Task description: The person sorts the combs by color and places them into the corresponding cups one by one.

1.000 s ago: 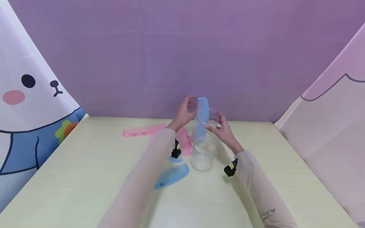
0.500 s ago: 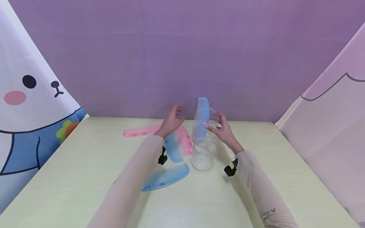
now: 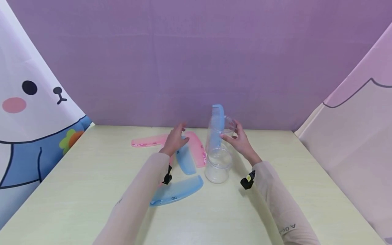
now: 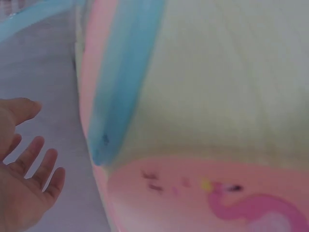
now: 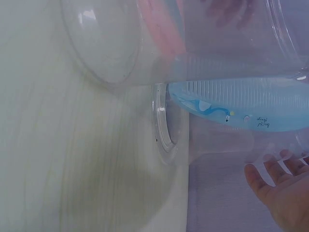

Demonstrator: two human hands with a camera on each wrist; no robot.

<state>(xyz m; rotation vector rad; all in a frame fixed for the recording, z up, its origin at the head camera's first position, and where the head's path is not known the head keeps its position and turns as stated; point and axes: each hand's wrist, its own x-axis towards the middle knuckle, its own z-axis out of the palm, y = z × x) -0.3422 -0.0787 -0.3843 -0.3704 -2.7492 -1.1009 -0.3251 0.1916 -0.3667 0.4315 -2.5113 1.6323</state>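
My right hand (image 3: 241, 142) grips the rear clear plastic jar (image 3: 230, 126) near its rim, thumb in front and fingers behind. A light blue comb (image 3: 218, 117) stands in that jar, its upper end above the rim. In the right wrist view the comb (image 5: 241, 104) shows through the clear wall. My left hand (image 3: 174, 140) holds nothing, its fingers apart, above a group of combs on the table. Near it lie a pink comb (image 3: 150, 140), a second pink comb (image 3: 198, 151) and a blue comb (image 3: 186, 160). Another pink comb is partly hidden under this hand.
A second clear jar (image 3: 218, 173) stands in front of the rear one. Closer to the person, a larger blue comb (image 3: 179, 192) lies flat on the pale table (image 3: 232, 221). A purple cloth (image 3: 196, 61) hangs behind the table's far edge.
The left hand has let go of the blue comb in the jar and moved left and down over the combs on the table. The right hand has stayed on the jar.
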